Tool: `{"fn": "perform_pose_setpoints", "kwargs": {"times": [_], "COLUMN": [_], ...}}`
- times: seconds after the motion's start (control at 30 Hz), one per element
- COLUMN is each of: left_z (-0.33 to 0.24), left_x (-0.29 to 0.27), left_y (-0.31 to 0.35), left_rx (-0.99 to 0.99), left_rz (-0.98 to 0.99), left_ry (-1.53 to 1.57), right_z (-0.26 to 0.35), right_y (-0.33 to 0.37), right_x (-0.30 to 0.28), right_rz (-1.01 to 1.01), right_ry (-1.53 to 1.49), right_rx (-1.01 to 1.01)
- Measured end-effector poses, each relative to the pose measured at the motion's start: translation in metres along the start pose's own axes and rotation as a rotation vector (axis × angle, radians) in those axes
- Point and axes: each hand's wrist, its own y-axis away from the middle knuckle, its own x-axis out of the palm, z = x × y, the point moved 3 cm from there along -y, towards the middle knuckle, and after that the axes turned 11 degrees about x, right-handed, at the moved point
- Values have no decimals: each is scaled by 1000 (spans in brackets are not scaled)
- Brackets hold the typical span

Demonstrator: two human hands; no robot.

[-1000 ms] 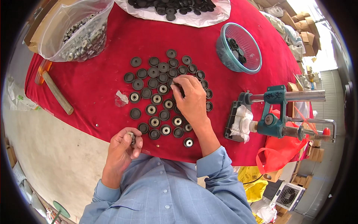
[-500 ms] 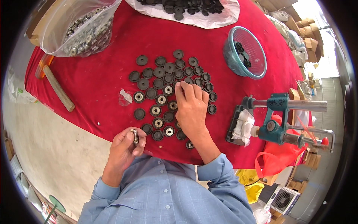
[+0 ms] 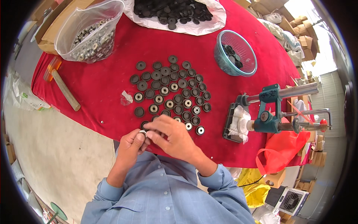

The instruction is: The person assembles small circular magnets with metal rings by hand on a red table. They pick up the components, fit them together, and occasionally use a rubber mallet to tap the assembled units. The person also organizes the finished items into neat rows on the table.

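My left hand [image 3: 131, 146] is closed around shiny metal bearings [image 3: 143, 132], held near the table's front edge; how many is hidden by the fingers. Right beside it is my right hand [image 3: 172, 137], its thumb and forefinger at the bearings. Those fingertips are blurred, so whether they grip one is unclear. Beyond both hands, round black caps [image 3: 156, 75] lie spread over the red cloth. Several have a metal bearing seated in the middle, such as one cap with a bearing [image 3: 174, 87]. My right hand hides some of the nearer caps.
A clear bag of metal bearings [image 3: 87, 46] stands far left, near a wooden-handled tool [image 3: 65, 89]. At the back, a white sack [image 3: 218, 22] holds many black caps. A blue basket [image 3: 235, 56] and a green hand press [image 3: 269, 106] are on the right.
My right hand has come back from the caps toward my left hand. A cap with a bearing shows where its fingertips were. The whole view has shifted slightly.
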Motion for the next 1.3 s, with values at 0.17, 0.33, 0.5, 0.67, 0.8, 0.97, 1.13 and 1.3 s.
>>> {"fn": "perform_pose_setpoints", "kwargs": {"times": [0.17, 0.33, 0.5, 0.67, 0.8, 0.97, 1.13, 1.3], "left_z": [-1, -12, -15, -12, -9, -12, -8, -7], "left_x": [14, 17, -7, -22, -24, -20, -20, -20], "left_y": [-2, -4, -7, -6, -5, -7, -6, -6], "left_rx": [81, -19, -79, -121, -132, -141, -124, -119], "left_rz": [54, -111, -97, -128, -151, -159, -161, -152], "left_ry": [-131, 135, 328, 319, 334, 323, 303, 273], "right_z": [-14, -34, -68, -79, -81, -78, -75, -83], "right_y": [6, -31, -71, -78, -78, -70, -63, -60], "right_x": [2, -52, -82, -73, -71, -70, -61, -62], "right_rz": [15, -441, -688, -625, -591, -615, -628, -646], "right_ry": [-33, 36, 389, 763, 806, 837, 906, 870], "right_rx": [2, -89, -252, -289, -226, -215, -181, -122]}}
